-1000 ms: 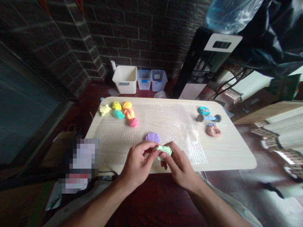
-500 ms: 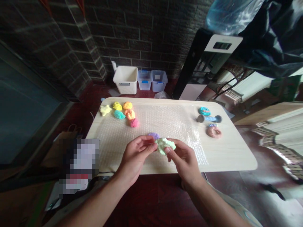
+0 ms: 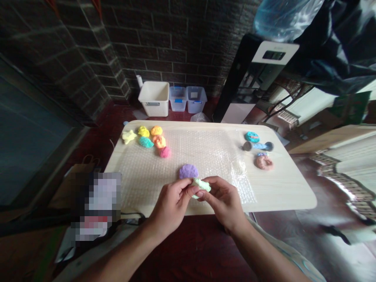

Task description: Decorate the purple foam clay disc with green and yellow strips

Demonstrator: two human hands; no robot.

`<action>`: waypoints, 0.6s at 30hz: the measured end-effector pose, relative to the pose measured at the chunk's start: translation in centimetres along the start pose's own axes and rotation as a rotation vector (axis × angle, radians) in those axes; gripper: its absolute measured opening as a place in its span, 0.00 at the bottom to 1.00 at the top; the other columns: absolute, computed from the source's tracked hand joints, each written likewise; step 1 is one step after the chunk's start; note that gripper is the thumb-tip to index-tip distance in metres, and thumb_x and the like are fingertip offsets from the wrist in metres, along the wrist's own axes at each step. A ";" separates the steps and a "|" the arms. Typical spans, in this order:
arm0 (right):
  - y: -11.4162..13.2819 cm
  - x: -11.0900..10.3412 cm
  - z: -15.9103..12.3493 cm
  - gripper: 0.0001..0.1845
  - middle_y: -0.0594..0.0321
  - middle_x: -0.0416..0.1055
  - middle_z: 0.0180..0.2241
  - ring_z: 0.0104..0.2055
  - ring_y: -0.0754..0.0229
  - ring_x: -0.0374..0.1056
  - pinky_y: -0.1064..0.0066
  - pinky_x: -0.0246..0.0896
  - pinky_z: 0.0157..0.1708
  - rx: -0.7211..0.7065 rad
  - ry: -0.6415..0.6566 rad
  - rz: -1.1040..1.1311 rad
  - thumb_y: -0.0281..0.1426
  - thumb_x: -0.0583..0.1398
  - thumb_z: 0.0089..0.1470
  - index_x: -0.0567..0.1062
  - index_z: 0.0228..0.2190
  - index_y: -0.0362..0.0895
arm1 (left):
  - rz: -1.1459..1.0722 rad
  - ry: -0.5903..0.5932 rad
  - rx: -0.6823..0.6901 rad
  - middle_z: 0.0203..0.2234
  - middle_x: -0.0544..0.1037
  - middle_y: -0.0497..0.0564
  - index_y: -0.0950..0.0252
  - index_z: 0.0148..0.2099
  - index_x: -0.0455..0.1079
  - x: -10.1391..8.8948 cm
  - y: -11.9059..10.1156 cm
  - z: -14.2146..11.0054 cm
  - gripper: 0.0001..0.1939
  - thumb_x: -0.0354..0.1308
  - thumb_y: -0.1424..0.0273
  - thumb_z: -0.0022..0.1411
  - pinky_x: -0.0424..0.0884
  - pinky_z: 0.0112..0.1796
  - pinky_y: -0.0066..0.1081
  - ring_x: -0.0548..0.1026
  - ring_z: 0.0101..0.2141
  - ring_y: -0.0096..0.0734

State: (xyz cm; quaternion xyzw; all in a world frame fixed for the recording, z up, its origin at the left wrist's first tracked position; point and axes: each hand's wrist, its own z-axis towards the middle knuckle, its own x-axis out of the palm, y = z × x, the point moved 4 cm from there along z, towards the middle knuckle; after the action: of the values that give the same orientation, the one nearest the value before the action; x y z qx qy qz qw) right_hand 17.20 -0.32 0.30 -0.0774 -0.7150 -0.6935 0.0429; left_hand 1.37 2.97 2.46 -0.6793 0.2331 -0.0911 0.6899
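My left hand (image 3: 173, 201) and my right hand (image 3: 221, 199) meet over the near edge of the table and both pinch a pale green lump of clay (image 3: 200, 184). Their fingers are closed round it and most of the lump is hidden. Just beyond it a flat purple clay disc (image 3: 188, 171) lies on a sheet of bubble wrap (image 3: 205, 150).
Several small clay pieces, yellow, orange, teal and pink (image 3: 151, 140), sit at the table's (image 3: 288, 188) far left. At the far right lie a teal piece (image 3: 252, 136), a dark and blue piece (image 3: 258, 146) and a pink ring (image 3: 263, 161). Plastic bins (image 3: 172, 98) stand on the floor behind.
Both hands have come back down and closer together. The green lump, stretched and lifted half a second ago, is now squeezed between my fingers, and the purple disc shows fully again.
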 end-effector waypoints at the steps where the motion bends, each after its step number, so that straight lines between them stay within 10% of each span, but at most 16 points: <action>1: -0.1 0.0 0.0 0.17 0.62 0.81 0.31 0.30 0.59 0.77 0.65 0.78 0.33 0.016 0.008 0.003 0.40 0.75 0.53 0.78 0.39 0.46 | 0.071 -0.013 0.017 0.30 0.81 0.51 0.65 0.40 0.76 0.0 0.1 0.0 0.14 0.55 0.63 0.76 0.70 0.34 0.29 0.78 0.32 0.34; 10: 2.3 -0.2 -0.3 0.16 0.58 0.80 0.36 0.32 0.59 0.73 0.69 0.68 0.28 -0.033 0.166 -0.469 0.39 0.68 0.64 0.79 0.49 0.44 | 0.288 -0.029 0.153 0.30 0.77 0.50 0.64 0.36 0.69 0.1 0.1 0.2 0.12 0.50 0.78 0.72 0.67 0.35 0.31 0.75 0.33 0.33; 18: 1.5 -1.1 -0.2 0.19 0.60 0.78 0.34 0.29 0.60 0.77 0.68 0.75 0.29 -0.081 0.031 -0.280 0.39 0.64 0.67 0.75 0.55 0.45 | 0.035 -0.082 0.071 0.50 0.81 0.58 0.63 0.55 0.75 -0.4 1.0 0.4 0.16 0.65 0.64 0.69 0.78 0.49 0.38 0.81 0.48 0.42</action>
State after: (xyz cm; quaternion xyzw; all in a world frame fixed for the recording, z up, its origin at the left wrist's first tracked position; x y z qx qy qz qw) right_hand 18.53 -0.49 1.59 0.0321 -0.6895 -0.7221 -0.0462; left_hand 1.04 3.52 1.59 -0.6534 0.2133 -0.0591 0.7239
